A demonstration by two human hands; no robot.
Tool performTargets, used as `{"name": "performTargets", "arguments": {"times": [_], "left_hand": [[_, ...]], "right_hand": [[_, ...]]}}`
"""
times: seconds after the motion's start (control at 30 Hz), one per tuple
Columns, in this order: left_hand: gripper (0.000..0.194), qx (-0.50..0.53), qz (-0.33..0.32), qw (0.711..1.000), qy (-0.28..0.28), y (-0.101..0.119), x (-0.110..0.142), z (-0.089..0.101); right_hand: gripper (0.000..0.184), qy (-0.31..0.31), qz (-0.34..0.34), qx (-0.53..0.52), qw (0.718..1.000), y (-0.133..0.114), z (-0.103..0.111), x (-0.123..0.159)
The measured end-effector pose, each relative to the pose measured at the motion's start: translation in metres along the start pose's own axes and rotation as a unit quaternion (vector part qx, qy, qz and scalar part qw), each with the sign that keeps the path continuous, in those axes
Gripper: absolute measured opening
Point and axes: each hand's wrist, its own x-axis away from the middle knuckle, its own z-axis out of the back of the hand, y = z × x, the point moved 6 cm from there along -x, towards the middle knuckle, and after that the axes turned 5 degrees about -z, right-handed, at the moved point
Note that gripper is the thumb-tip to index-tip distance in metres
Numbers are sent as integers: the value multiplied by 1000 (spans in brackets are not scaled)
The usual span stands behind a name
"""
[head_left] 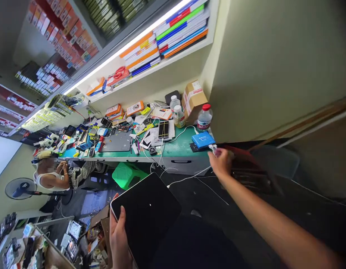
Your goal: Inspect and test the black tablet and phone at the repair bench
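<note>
My left hand [118, 233] grips the edge of a tablet [154, 216], thumb on its front. The screen is black with a small white logo in the middle. A white cable [186, 180] runs from the tablet's edge toward the bench. At the bench's right end my right hand [222, 162] is closed, pinching what looks like a white plug [212, 148] at the edge of a blue box [203, 139]. The fingers partly hide the plug, and I cannot tell whether it is seated. The blue box lies on a flat black item [194, 147].
A bottle with a red cap [205, 118] and a cardboard box [193, 99] stand behind the blue box. Phones, tools and papers crowd the green bench [178, 147]. Beneath it is a green stool [128, 175]. Another person [53, 175] sits farther left beside a fan [21, 188].
</note>
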Motion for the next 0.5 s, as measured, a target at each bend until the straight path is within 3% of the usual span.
{"name": "performTargets", "arguments": {"times": [0.07, 0.17, 0.23, 0.3, 0.4, 0.5], "left_hand": [[62, 16, 18, 1000, 0, -6, -4, 3], [63, 29, 20, 999, 2, -9, -10, 5], [62, 39, 25, 999, -12, -10, -13, 4], [60, 46, 37, 998, -25, -9, -16, 2], [58, 53, 47, 997, -42, -6, -22, 1], [61, 71, 45, 994, -75, -5, -28, 1]], "right_hand": [[36, -53, -43, -31, 997, 20, -16, 49], [34, -189, -94, -79, 974, 48, -44, 125], [37, -339, -164, -178, 909, 57, -64, 173], [41, -439, -196, -247, 841, 48, -72, 208], [39, -502, -214, -302, 782, 22, -73, 229], [24, -484, -233, -321, 780, 4, -73, 225]]}}
